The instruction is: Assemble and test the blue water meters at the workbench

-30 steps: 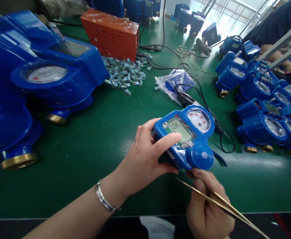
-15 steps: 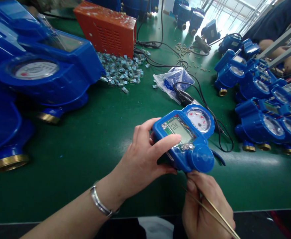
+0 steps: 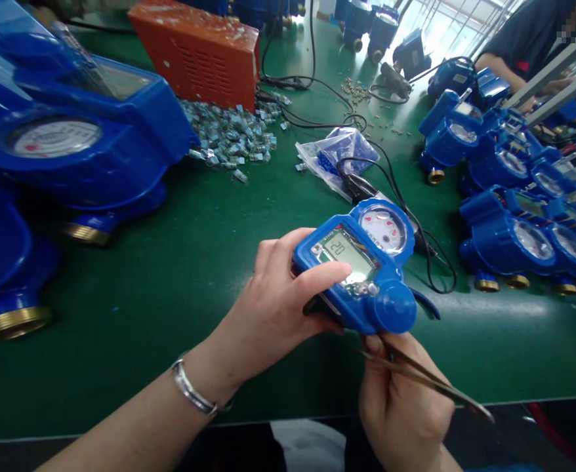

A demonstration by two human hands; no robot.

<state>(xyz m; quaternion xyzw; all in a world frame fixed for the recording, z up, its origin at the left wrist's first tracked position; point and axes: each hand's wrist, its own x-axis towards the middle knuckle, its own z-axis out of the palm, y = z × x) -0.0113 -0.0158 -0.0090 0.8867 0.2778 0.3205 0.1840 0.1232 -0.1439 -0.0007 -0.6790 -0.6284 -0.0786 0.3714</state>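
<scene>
My left hand (image 3: 273, 305) grips a blue water meter (image 3: 361, 269) from its left side, thumb lying across the lit display that reads 20. The meter has a white dial at its upper right and a round blue cap at its lower right. It is held just above the green table (image 3: 194, 262). My right hand (image 3: 401, 406) is below the meter, closed on brass tweezers (image 3: 426, 377) whose tips point at the meter's underside. A silver bracelet (image 3: 189, 390) sits on my left wrist.
Large blue meters (image 3: 66, 144) crowd the left. A red metal box (image 3: 197, 52) and a heap of small grey parts (image 3: 231, 137) lie behind. A plastic bag (image 3: 334, 154), black cables (image 3: 416, 223) and rows of blue meters (image 3: 519, 190) fill the right. Another person's arm (image 3: 504, 65) is far right.
The tweezers have swung from pointing low right to lying flatter under the meter, tips near its underside. The meter and left hand shifted slightly left in view.
</scene>
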